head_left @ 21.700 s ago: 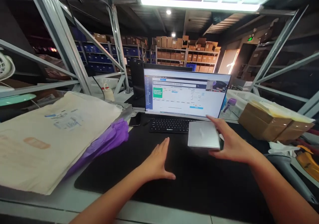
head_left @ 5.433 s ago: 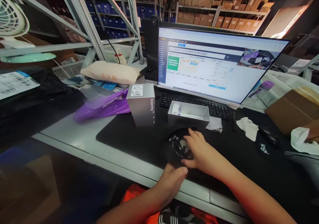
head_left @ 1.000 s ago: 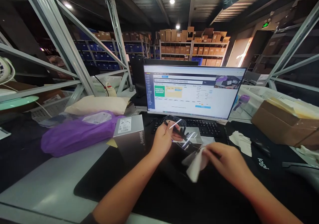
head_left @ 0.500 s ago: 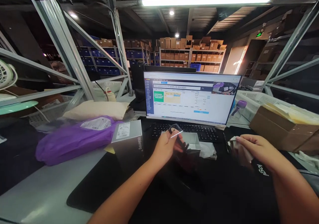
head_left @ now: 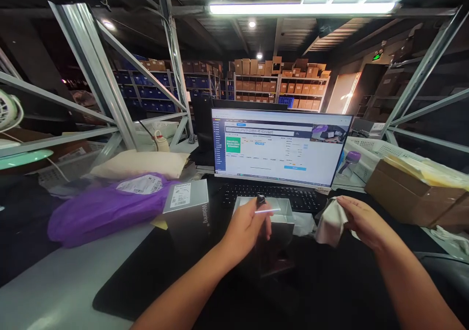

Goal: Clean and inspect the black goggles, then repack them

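Left hand [head_left: 246, 227], closed around small dark glossy eyewear-like item [head_left: 261, 202], held just above open silver cardboard tray [head_left: 275, 216]. Right hand [head_left: 361, 220], pinching soft pale cleaning cloth [head_left: 331, 222], hanging limp. Item likely light, slippery, scratch-prone; best gripped at frame edges. Nearby on black worktop mat [head_left: 183, 271]: upright silver box [head_left: 188, 212], purple plastic mailer [head_left: 106, 208], black keyboard [head_left: 274, 195], monitor [head_left: 280, 146].

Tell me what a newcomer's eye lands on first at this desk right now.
The lit monitor at centre, behind the keyboard. In front of it, the left hand holds a small dark item over the open silver box, and the right hand holds a pale cloth. To the left lie a purple bag and an upright silver box.
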Demonstrator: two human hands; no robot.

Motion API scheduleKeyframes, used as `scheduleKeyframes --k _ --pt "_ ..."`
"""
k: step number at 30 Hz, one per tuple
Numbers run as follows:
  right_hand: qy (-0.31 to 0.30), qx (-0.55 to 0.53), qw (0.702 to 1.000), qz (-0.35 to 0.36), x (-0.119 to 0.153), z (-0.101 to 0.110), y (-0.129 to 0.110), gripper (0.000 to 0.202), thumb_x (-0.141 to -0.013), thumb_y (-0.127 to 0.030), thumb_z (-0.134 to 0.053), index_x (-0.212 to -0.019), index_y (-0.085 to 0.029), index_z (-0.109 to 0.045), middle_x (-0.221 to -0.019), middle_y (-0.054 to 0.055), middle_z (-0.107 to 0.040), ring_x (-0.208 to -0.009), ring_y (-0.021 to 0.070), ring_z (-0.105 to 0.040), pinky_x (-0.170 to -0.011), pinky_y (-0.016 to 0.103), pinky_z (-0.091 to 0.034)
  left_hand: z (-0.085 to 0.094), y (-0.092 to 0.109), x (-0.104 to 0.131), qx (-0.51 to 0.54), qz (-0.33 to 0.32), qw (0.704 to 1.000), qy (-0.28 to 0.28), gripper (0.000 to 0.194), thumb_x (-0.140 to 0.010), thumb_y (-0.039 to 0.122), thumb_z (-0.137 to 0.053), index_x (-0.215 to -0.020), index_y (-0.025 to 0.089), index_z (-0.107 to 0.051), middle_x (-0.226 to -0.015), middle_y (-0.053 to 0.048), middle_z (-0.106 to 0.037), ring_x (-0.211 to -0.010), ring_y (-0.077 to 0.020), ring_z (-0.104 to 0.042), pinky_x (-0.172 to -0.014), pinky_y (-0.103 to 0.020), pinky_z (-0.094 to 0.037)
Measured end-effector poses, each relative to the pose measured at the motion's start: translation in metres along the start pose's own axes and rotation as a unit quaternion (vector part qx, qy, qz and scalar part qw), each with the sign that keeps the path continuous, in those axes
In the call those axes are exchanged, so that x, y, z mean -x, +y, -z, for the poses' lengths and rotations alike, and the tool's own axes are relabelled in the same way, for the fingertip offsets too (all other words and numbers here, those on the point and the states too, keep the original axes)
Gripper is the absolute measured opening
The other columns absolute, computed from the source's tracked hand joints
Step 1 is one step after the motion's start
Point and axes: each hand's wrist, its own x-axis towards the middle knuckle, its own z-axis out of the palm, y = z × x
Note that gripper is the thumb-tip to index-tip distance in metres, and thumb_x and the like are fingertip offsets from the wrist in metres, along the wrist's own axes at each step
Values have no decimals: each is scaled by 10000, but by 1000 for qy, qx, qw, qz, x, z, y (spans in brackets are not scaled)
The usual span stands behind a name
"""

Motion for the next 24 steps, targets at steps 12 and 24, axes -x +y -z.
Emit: scheduleKeyframes --k 12,24 --pt "-352 -204 913 32 85 -105 -15 247 -753 -435 -817 -817 -200 -778 -757 13 -681 -719 136 -588 -710 245 -448 -7 -16 -10 -74 13 996 42 308 -908 395 -490 -670 199 -482 -669 8 -559 -617 -143 -452 -574 -249 -344" --pt "-139 -251 957 51 77 -117 1 296 -496 -251 -953 -693 -189 -741 -672 7 -700 -637 155 -609 -635 263 -490 -13 -22 -9 0 96 992 -79 457 -893 621 -516 -765 185 -571 -644 5 -563 -536 -123 -482 -484 -219 -363"
